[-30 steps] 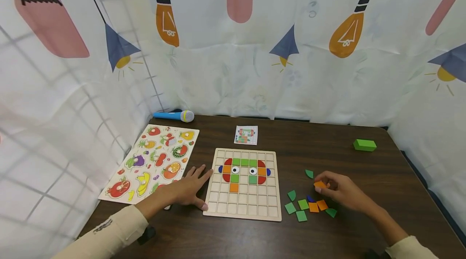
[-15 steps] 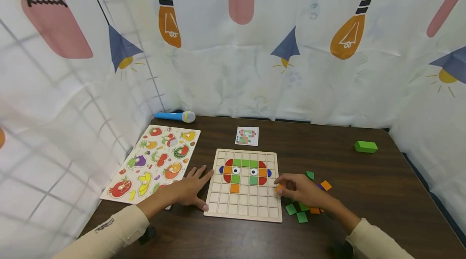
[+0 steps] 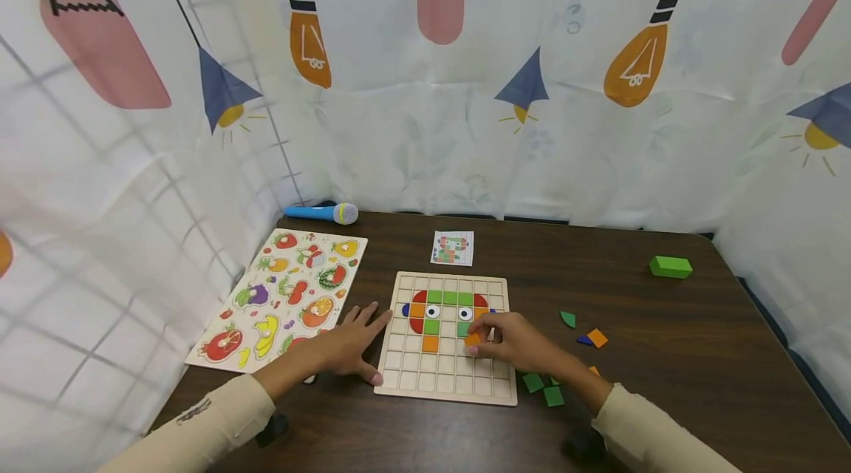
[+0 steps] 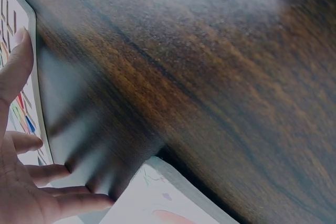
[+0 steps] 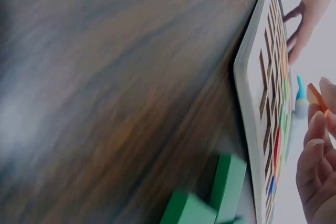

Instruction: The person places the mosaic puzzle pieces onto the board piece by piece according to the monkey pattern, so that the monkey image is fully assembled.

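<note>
Thumb and fingertips of the right hand point(image 3: 515, 340) are together on a small orange tile point(image 3: 472, 340), the grip clamped on its edges and holding it tilted at the right half of the wooden grid board point(image 3: 445, 384). It is just nearer the person than the green square point(image 3: 462, 328) under the right-hand eye tile point(image 3: 465, 314); whether it touches the board I cannot tell. The left hand point(image 3: 352, 347) holds nothing, its fingers spread apart: the thumb rests at the board's near left corner, the others between it and the fruit picture board point(image 3: 279, 310).

On the grid, green squares point(image 3: 449, 298) form a row above the eyes, with a curved red piece point(image 3: 416, 326) and a blue piece point(image 3: 406, 309) at the left side. A second orange square point(image 3: 430, 344) fills a cell below the left eye.

To the right of the grid, a curved green piece point(image 3: 568, 318), a dark blue piece point(image 3: 584, 340), a loose orange tile point(image 3: 597, 338) and loose green squares point(image 3: 554, 396) lie on the worktop point(image 3: 665, 325). Behind the grid is a pattern card point(image 3: 453, 248); a blue toy microphone point(image 3: 322, 213) lies far left, a green block point(image 3: 671, 267) far right.
</note>
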The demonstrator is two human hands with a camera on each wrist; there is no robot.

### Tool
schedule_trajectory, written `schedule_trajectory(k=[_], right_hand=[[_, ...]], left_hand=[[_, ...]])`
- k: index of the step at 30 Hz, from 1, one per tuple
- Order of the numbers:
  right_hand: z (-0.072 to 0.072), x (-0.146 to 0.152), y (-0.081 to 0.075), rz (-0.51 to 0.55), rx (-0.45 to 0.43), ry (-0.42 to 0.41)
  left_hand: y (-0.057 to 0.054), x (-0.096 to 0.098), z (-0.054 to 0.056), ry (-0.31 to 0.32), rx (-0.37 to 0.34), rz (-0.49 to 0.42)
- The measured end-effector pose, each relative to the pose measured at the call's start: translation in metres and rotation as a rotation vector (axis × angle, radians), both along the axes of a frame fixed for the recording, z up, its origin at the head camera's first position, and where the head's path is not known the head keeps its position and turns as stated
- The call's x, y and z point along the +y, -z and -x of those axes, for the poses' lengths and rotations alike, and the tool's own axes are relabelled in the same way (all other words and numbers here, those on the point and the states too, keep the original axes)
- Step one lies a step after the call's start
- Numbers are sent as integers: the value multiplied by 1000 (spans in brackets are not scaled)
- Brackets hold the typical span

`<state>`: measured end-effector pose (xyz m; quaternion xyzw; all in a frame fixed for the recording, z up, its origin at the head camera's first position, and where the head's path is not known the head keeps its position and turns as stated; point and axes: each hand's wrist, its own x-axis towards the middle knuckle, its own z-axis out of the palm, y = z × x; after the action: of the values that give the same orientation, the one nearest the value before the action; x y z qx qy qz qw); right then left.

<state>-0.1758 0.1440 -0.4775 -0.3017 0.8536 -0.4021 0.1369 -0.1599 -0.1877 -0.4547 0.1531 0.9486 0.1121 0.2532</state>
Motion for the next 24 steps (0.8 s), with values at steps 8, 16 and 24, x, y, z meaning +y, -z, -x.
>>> schedule_trajectory(k=[8, 16, 24], right_hand=[[1, -20, 5, -32, -51, 15], [-2, -45, 8, -65, -35, 65], [-7, -53, 7, -144, 61, 132]], left_hand=[[-2, 1, -1, 2, 0, 2], [-2, 0, -2, -6, -7, 8], [0, 0, -1, -8, -4, 14]])
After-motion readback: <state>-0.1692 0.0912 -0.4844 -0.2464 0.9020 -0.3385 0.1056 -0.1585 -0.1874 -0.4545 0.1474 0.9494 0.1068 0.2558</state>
